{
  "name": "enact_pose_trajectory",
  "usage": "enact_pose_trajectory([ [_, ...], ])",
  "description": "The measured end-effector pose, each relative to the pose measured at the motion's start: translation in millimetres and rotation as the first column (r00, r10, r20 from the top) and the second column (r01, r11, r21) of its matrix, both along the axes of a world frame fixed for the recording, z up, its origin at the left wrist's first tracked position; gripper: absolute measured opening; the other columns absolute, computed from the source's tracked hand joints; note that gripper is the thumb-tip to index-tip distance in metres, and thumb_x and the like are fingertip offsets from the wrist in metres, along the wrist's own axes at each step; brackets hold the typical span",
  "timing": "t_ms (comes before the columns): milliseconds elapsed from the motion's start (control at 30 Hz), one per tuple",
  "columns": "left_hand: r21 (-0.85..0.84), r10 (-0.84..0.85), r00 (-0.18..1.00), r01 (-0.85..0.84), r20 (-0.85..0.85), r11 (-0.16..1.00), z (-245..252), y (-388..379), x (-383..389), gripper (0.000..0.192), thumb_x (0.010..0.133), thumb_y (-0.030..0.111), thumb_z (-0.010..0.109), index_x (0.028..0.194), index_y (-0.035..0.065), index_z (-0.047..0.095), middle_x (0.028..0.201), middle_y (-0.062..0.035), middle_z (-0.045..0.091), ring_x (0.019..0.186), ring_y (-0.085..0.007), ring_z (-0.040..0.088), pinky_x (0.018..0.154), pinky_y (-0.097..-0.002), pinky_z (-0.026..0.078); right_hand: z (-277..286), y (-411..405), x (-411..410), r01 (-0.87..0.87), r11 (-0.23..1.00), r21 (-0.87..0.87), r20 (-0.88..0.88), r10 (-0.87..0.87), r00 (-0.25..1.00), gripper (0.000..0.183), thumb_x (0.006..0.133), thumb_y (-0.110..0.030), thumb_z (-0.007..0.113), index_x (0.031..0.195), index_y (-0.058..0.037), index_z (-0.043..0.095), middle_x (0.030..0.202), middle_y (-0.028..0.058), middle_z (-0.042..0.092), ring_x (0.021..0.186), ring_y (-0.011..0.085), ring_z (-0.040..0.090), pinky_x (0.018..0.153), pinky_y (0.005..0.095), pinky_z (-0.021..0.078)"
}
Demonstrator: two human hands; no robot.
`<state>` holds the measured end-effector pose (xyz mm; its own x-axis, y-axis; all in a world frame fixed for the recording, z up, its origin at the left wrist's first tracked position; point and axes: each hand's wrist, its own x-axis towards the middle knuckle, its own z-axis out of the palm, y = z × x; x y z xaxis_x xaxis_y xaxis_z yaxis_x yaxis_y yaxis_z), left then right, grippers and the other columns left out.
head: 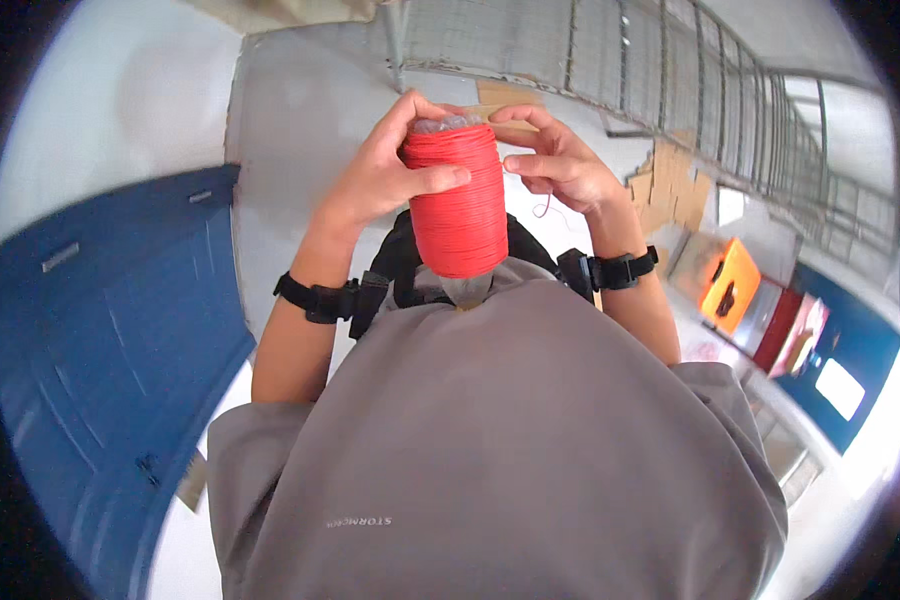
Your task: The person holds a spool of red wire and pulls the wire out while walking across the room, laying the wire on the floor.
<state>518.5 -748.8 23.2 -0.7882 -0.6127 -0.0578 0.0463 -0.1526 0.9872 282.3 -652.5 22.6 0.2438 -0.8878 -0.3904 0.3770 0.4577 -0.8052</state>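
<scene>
A spool of red cord (461,202), wound in close turns, stands out before my chest, with crumpled clear plastic (450,123) at its far end and a pale, translucent end close to my grey shirt. My left hand (409,161) grips its left side, the thumb lying across the windings. At the spool's right side is my right hand (551,154), its thumb and fingers bent close to the cord. A thin loose strand (546,206) hangs below my right fingers; whether they pinch it cannot be made out.
A blue door-like panel (105,315) rises at the left. Metal railings or racks (645,75) run along the upper right. Flattened cardboard (671,184) lies on the floor at the right, near an orange case-like object (730,286). Black straps (622,271) circle both wrists.
</scene>
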Motion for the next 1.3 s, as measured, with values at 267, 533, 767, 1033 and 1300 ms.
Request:
enact_pose_trajectory([
  [267, 0.052, -0.371, 0.924, 0.376, -0.092, 0.925, -13, -45, -71, 0.052, 0.071, 0.024, 0.080, 0.111, 0.0098, 0.051, 0.137, -0.0170, 0.051, 0.120, -0.0243, 0.054, 0.104, -0.0386, 0.042, -3, 39, -6, 0.404, 0.912, -0.070, 0.003, -0.404, 0.915, 0.061, 0.084, -0.012, 0.074, 0.140, -0.0103, 0.049, 0.129, 0.0104, 0.060, 0.067, 0.0019, 0.047, 0.049, 0.0174, 0.0324],
  [533, 0.018, -0.758, 0.643, 0.761, 0.112, 0.648, -14, -78, -180, 0.055, 0.072, 0.026, 0.084, 0.114, 0.0092, 0.053, 0.140, -0.0173, 0.048, 0.122, -0.0242, 0.052, 0.103, -0.0397, 0.041, -30, 72, -22, 0.759, 0.646, -0.086, -0.011, -0.762, 0.647, 0.049, 0.085, -0.011, 0.073, 0.131, -0.0063, 0.056, 0.123, 0.0123, 0.065, 0.063, 0.0003, 0.047, 0.047, 0.0177, 0.0320],
  [767, -0.229, -0.666, 0.395, 0.917, 0.633, 0.326, 22, -27, -278, 0.055, 0.074, 0.033, 0.084, 0.105, 0.0016, 0.051, 0.113, -0.0148, 0.062, 0.099, -0.0220, 0.062, 0.084, -0.0340, 0.050, -44, 91, -45, 0.888, 0.428, -0.169, -0.106, -0.904, 0.415, 0.047, 0.081, -0.011, 0.076, 0.125, -0.0084, 0.060, 0.115, 0.0076, 0.069, 0.068, -0.0002, 0.051, 0.047, 0.0173, 0.0290],
  [1033, -0.254, -0.872, 0.337, 0.933, 0.356, 0.257, -10, -23, -327, 0.052, 0.073, 0.020, 0.084, 0.106, 0.0046, 0.047, 0.123, -0.0171, 0.058, 0.109, -0.0221, 0.059, 0.091, -0.0365, 0.049, -54, 118, -59, 0.925, 0.215, -0.314, -0.100, -0.976, 0.193, 0.047, 0.079, -0.015, 0.077, 0.123, -0.0108, 0.062, 0.118, 0.0084, 0.067, 0.075, 0.0032, 0.054, 0.050, 0.0198, 0.0352],
  [1300, 0.103, -0.992, 0.121, 0.987, 0.023, 0.122, -40, 5, -382, 0.054, 0.071, 0.012, 0.081, 0.112, 0.0076, 0.046, 0.134, -0.0202, 0.052, 0.119, -0.0249, 0.055, 0.101, -0.0389, 0.045, -56, 139, -70, 0.987, 0.078, -0.142, 0.029, -0.996, 0.083, 0.049, 0.080, -0.017, 0.077, 0.125, -0.0115, 0.056, 0.123, 0.0150, 0.065, 0.056, 0.0001, 0.037, 0.045, 0.0176, 0.0281],
])
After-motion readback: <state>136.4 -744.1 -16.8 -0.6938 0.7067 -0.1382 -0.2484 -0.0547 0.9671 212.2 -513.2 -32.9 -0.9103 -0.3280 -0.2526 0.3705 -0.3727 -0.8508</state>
